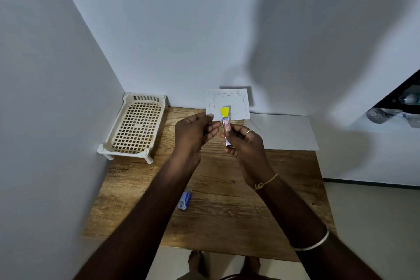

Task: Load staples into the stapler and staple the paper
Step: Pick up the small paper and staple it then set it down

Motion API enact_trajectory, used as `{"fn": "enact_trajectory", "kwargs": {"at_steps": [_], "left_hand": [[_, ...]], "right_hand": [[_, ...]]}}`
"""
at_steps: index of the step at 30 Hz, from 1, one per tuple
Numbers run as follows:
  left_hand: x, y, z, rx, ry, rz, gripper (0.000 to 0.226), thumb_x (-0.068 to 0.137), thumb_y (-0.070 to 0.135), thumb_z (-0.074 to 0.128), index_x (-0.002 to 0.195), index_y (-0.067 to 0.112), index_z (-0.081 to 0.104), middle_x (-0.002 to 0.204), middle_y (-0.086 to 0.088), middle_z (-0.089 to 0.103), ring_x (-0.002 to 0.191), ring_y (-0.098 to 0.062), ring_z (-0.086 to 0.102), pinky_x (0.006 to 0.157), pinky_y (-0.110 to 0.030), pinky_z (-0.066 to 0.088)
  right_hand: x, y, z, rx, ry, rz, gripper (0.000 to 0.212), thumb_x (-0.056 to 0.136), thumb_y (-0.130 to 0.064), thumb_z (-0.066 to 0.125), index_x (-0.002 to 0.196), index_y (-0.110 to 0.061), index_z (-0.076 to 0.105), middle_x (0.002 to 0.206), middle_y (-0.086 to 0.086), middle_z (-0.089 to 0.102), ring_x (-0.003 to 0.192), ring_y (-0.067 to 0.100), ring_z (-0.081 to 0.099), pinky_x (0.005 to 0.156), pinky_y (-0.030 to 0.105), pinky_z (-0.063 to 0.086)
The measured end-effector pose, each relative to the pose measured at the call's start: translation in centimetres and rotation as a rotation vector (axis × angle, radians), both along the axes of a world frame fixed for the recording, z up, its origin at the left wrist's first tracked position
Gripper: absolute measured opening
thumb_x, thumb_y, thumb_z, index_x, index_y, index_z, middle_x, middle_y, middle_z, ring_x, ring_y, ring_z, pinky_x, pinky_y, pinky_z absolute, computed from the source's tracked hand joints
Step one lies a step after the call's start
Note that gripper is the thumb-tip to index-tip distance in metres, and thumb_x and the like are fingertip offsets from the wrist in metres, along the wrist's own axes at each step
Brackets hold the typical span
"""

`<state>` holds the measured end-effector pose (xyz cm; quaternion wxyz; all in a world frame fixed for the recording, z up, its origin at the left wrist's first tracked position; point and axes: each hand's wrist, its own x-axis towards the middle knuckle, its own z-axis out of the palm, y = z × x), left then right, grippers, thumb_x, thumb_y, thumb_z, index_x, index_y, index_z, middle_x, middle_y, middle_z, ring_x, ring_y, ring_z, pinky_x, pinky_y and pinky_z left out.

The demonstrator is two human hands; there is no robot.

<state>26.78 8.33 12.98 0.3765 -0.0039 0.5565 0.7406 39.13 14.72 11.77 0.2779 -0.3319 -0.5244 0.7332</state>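
I am watching the stapler (226, 123) being held upright above the worktop (227, 188), its yellow tip pointing up and lying over the lower edge of a small paper (236, 101). The right hand (246, 143) is gripping the stapler's body, with its fingers (234, 128) curled round it and the thumb lying along the front. The left hand (193, 132), just left of the stapler, is pinching the paper's lower left corner between thumb and fingers, so the sheet is standing up behind the stapler's tip. Short dark marks are running along the paper's edges; I cannot tell whether they are staples or print.

Below the stapler, nearer to me, a small blue box (186, 199) is lying on the worktop between the two forearms. To the right of the stapler a large white sheet (281, 130) is lying flat, overhanging the worktop's right edge. Well to the left of the stapler a cream plastic rack (136, 125) with a grid top is standing on short legs in the corner against the wall.
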Motion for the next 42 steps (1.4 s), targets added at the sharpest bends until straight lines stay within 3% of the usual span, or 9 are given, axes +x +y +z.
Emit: {"fn": "enact_trajectory", "kwargs": {"at_steps": [10,14,18,23,33,39,42], "left_hand": [[0.5,0.0,0.2,0.008,-0.03,0.003,0.014,0.088,0.003,0.073,0.101,-0.003,0.072,0.091,-0.021,0.077,0.089,-0.029,0.077,0.078,-0.036,0.064],[0.8,0.1,0.3,-0.025,-0.031,-0.006,0.007,0.087,0.007,0.075,0.094,0.004,0.074,0.085,-0.015,0.078,0.075,-0.02,0.076,0.06,-0.027,0.06],[1.0,0.2,0.4,-0.034,-0.03,-0.034,0.005,0.088,0.008,0.073,0.092,0.004,0.075,0.082,-0.013,0.077,0.068,-0.019,0.073,0.059,-0.027,0.059],[1.1,0.3,0.5,-0.018,-0.055,-0.033,0.02,0.088,0.006,0.072,0.105,-0.005,0.072,0.087,-0.017,0.075,0.068,-0.021,0.072,0.057,-0.028,0.058],[1.1,0.7,0.6,0.017,-0.084,-0.039,0.03,0.088,0.003,0.071,0.114,-0.012,0.066,0.096,-0.026,0.072,0.07,-0.025,0.07,0.056,-0.029,0.058],[1.1,0.8,0.7,0.048,-0.084,-0.063,0.02,0.088,0.004,0.071,0.103,-0.008,0.068,0.092,-0.027,0.07,0.066,-0.027,0.068,0.052,-0.031,0.054],[1.2,1.3,1.1,0.076,-0.036,-0.132,0.045,0.077,0.023,0.084,0.107,-0.009,0.071,0.086,-0.024,0.066,0.061,-0.025,0.06,0.05,-0.029,0.045]], "right_hand": [[-0.8,0.1,0.1,-0.17,0.062,-0.046,0.03,0.094,-0.031,0.068,0.103,-0.003,0.073,0.089,0.015,0.075,0.074,0.021,0.07,0.065,0.03,0.059],[-0.8,0.2,0.1,-0.155,0.07,-0.054,0.031,0.096,-0.029,0.066,0.104,0.0,0.072,0.091,0.018,0.075,0.077,0.023,0.072,0.067,0.031,0.06],[-1.1,0.1,0.0,-0.145,0.074,-0.086,0.032,0.097,-0.026,0.065,0.105,0.004,0.07,0.099,0.025,0.073,0.08,0.026,0.072,0.07,0.033,0.06],[-1.2,0.0,0.0,-0.164,0.088,-0.104,0.031,0.096,-0.025,0.065,0.108,0.004,0.069,0.102,0.027,0.072,0.08,0.025,0.071,0.071,0.033,0.061],[-1.3,0.0,0.4,-0.173,0.091,-0.144,0.032,0.098,-0.02,0.062,0.112,0.009,0.066,0.095,0.022,0.071,0.075,0.022,0.068,0.068,0.031,0.059],[-1.2,-0.4,0.7,-0.136,0.108,-0.159,0.023,0.099,-0.019,0.061,0.107,0.0,0.07,0.091,0.018,0.072,0.074,0.021,0.068,0.067,0.03,0.058],[-1.2,-0.5,0.6,-0.11,0.102,-0.182,0.024,0.099,-0.02,0.061,0.106,0.002,0.07,0.087,0.016,0.074,0.071,0.019,0.068,0.064,0.028,0.058]]}}
